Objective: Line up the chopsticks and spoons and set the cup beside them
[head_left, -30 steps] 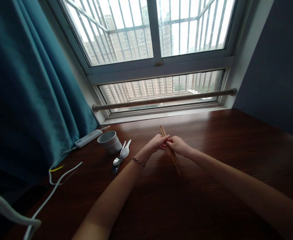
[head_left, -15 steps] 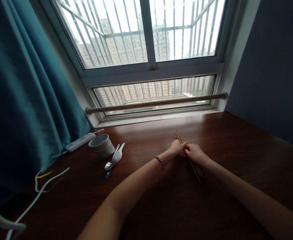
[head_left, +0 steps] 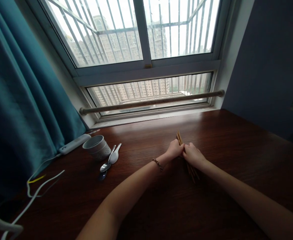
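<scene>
Both of my hands meet over the middle of a dark wooden table (head_left: 223,143). My left hand (head_left: 174,149), with a beaded bracelet on its wrist, and my right hand (head_left: 192,154) are closed together on a bundle of wooden chopsticks (head_left: 179,137). The far tips of the sticks poke out above my fingers toward the window, and the near ends show below my right hand. The sticks lie low, close to the tabletop.
A pale perforated cup (head_left: 95,147) stands at the left, with a metal spoon (head_left: 106,164) and a white ceramic spoon (head_left: 114,156) beside it. A white power strip (head_left: 73,143) and cables (head_left: 33,190) lie by the teal curtain (head_left: 23,100). A wooden rail (head_left: 151,101) runs along the window.
The chopstick bundle has come down from a steeper tilt and now lies lower over the table, still in both hands. The camera has swung left to right, shifting the scene.
</scene>
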A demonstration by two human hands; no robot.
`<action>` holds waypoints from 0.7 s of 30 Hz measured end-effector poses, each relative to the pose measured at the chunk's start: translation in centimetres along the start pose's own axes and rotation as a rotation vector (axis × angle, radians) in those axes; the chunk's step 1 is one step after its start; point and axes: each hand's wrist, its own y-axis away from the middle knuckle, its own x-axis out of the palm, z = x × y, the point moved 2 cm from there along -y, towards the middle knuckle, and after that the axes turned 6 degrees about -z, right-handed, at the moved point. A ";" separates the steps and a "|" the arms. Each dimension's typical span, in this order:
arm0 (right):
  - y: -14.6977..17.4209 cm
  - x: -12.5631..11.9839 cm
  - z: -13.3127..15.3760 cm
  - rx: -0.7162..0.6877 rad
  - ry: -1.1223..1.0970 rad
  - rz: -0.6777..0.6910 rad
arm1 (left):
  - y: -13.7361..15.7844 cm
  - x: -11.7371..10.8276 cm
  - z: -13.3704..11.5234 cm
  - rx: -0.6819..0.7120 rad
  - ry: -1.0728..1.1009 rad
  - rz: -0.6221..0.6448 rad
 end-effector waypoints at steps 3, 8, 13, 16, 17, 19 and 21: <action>0.1 0.1 0.1 0.017 0.029 0.002 | 0.5 -0.1 0.3 0.028 -0.004 0.004; 0.4 0.2 0.3 0.014 0.054 -0.007 | 0.7 0.1 1.1 0.040 0.007 0.074; 0.4 0.4 0.3 0.007 0.064 -0.038 | 0.9 -0.1 1.3 0.056 0.016 0.158; 0.4 0.5 0.3 0.008 0.039 -0.051 | 1.5 -1.1 1.5 0.087 -0.005 0.162; 0.4 0.4 0.2 0.006 0.023 -0.054 | 1.8 -1.7 1.7 0.096 -0.023 0.149; 0.5 0.2 0.1 -0.002 -0.019 -0.058 | 2.7 -3.6 2.2 0.114 -0.074 0.102; 0.5 -0.3 0.1 -0.015 -0.087 -0.067 | 4.0 -6.4 3.1 0.141 -0.145 0.032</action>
